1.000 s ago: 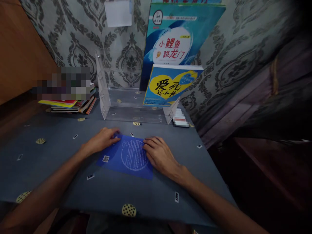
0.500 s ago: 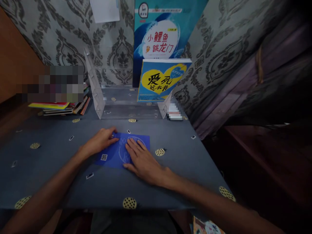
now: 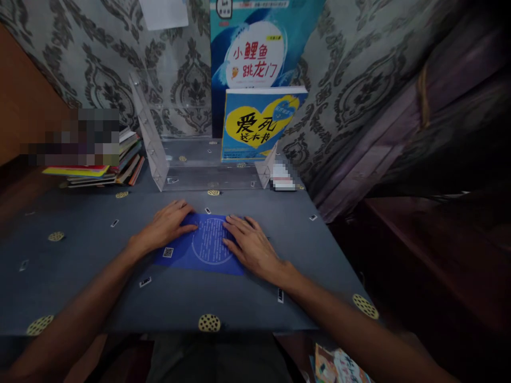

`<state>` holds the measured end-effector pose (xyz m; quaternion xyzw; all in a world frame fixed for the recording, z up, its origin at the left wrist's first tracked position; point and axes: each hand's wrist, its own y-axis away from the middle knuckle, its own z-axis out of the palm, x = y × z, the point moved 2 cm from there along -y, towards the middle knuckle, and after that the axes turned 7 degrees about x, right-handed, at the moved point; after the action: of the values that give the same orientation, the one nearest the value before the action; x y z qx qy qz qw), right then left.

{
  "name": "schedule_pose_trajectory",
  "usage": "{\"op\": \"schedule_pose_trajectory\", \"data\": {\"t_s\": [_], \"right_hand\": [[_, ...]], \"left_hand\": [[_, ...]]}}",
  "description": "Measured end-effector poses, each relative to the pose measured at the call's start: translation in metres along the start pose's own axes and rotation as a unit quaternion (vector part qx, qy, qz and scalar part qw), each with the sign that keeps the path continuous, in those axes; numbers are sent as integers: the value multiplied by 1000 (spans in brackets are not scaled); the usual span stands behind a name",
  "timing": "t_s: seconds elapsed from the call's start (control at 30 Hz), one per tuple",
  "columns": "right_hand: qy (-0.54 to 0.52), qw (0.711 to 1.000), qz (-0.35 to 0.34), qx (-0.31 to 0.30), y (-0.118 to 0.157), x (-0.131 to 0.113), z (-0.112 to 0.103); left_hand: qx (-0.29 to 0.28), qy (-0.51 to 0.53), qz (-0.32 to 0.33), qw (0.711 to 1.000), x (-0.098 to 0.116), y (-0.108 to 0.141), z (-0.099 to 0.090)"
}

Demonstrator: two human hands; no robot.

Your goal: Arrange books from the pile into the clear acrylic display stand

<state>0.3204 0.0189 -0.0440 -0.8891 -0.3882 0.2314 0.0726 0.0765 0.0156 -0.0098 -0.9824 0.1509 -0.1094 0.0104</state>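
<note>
A thin blue printed sheet or booklet lies flat on the table, with a QR code at its left and a circle of small white text. I cannot tell if it is a single sheet. My left hand rests on its upper left edge, fingers apart. On its right side lies my right hand, palm down with the fingers spread. Neither hand has its fingers wrapped round anything.
Behind the sheet stands a clear acrylic rack holding a blue-and-yellow book. A taller teal book rises behind it. Stacked books sit at the left. The patterned tablecloth ends at the right edge and near side.
My right hand has slid right across the blue sheet, uncovering more of its text circle. My left hand stays at the left edge. The whole view has shifted slightly.
</note>
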Motion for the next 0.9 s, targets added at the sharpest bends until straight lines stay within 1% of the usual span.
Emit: {"op": "schedule_pose_trajectory", "data": {"t_s": [0.1,0.23,0.3,0.43,0.53,0.6,0.67,0.73,0.8,0.87,0.9], "right_hand": [[-11,1000,-3,6,0,1,-3],[-15,1000,-1,15,1,4,-3],[-18,999,11,24,1,7,-1],[-39,997,48,35,1,18,3],[-82,992,78,52,0,27,4],[-142,982,97,81,-1,32,2],[-220,959,124,127,-2,35,-3],[-286,926,156,192,-4,37,-12],[-330,888,183,262,-7,41,-23],[-363,850,200,326,-9,46,-33],[-380,831,205,350,-9,49,-38]], "left_hand": [[-13,22,-4,1000,-9,-8,1],[-44,20,2,999,-15,-20,0],[-56,32,0,998,-14,-22,-2],[-83,81,-32,993,-8,-17,-6],[-78,104,-34,991,-4,-13,-11],[-51,100,-31,993,0,-12,-20],[-4,94,-19,995,5,-11,-35],[69,89,11,994,14,-6,-54],[152,60,45,986,24,3,-69],[207,3,77,975,35,14,-72],[218,-26,97,971,40,19,-69]]}}
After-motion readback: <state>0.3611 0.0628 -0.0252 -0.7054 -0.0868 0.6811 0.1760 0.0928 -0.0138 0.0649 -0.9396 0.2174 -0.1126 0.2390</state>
